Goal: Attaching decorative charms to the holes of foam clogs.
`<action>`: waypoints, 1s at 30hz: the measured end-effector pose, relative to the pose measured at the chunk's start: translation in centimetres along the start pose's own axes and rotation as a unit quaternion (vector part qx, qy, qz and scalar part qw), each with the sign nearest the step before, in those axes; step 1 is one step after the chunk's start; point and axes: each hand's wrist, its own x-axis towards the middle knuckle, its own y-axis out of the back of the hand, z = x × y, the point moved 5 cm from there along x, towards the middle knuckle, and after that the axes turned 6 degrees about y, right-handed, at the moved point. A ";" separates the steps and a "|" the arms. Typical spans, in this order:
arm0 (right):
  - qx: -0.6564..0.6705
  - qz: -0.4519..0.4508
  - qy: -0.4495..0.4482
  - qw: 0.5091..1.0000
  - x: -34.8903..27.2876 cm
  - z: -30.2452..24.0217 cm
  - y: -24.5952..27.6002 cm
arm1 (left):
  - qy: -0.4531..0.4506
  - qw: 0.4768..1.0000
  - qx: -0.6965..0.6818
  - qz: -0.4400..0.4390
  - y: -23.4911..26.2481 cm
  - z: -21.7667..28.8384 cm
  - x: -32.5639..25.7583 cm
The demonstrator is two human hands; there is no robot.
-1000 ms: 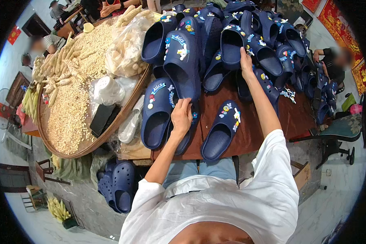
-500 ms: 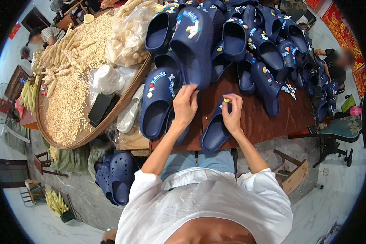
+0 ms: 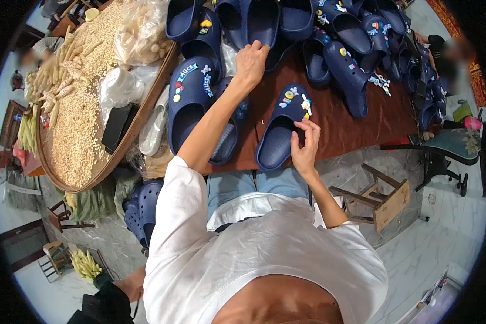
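My left hand reaches to the back of the table, its fingers closed on the heel end of a navy blue clog at the pile's near edge. A decorated navy clog lies before me with its heel toward me and colourful charms on its toe. Beside its right edge my right hand hovers, thumb and fingers curved but apart, with nothing in them. Left of my left forearm rest a charm-covered clog and another clog, partly hidden by the arm.
More navy clogs are heaped along the back and right. On the left stands a wide round basket of corn kernels and cobs, holding a black phone-like object. A wooden stool lies on the floor, right. People are nearby.
The large clog under my left hand has gone back to the pile, and that hand has reached farther away. My right hand has come off the near clog's toe to its side.
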 end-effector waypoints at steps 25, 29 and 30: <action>-0.093 -0.085 0.003 0.992 1.2 0.7 -0.8 | 0.217 0.926 -0.306 -0.046 8.8 7.4 -25.8; -0.053 -0.119 0.002 0.991 -0.2 -1.3 -1.8 | 0.179 0.953 -0.244 -0.003 11.2 8.1 -26.1; -0.044 -0.126 -0.006 0.991 -0.8 -1.8 -2.2 | 0.179 0.953 -0.245 -0.005 11.4 8.4 -25.9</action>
